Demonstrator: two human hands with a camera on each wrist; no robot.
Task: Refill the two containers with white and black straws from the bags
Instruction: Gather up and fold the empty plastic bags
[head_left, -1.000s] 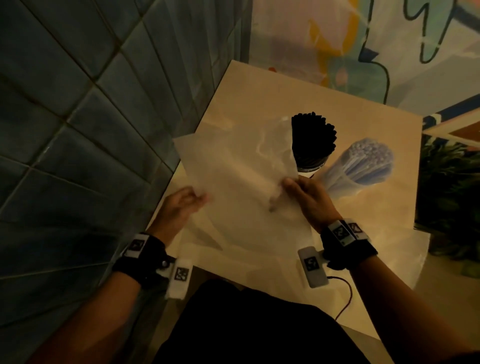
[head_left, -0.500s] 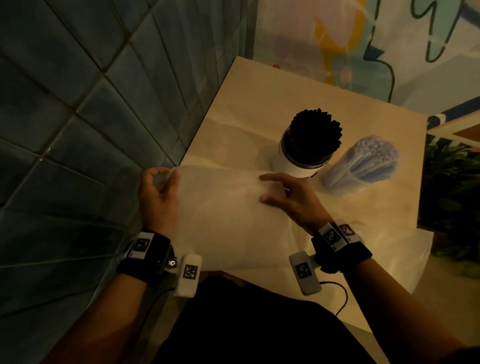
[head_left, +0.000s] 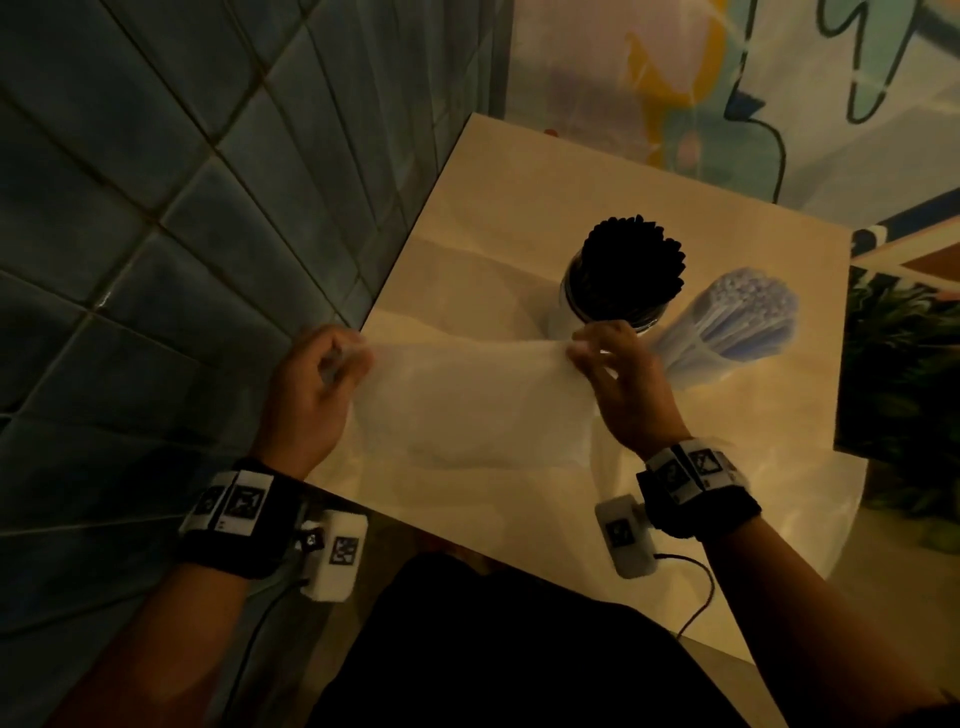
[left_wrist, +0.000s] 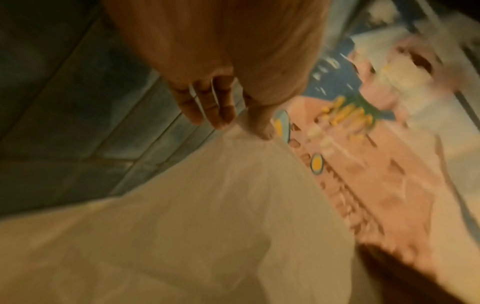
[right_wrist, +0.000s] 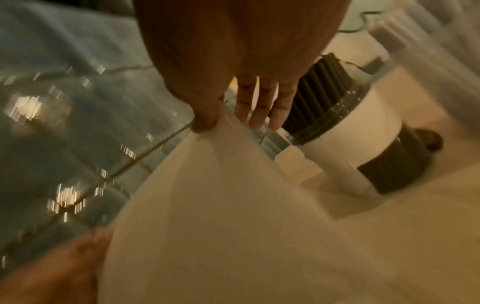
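A translucent plastic bag is stretched flat between my two hands over the near part of the table. My left hand pinches its left top corner, and my right hand pinches the right top corner. Both wrist views show the bag hanging from a thumb pinch. Beyond it stands a container of black straws. To its right stands a clear container of white straws. No straws show inside the bag.
A blue tiled wall runs along the table's left edge. A painted wall stands behind. A second plastic sheet lies at the table's near right corner, with a plant beyond the right edge.
The bag, held up tall a second ago, has been folded down into a shorter band. Both hands moved outward to its top corners, uncovering the black straw container.
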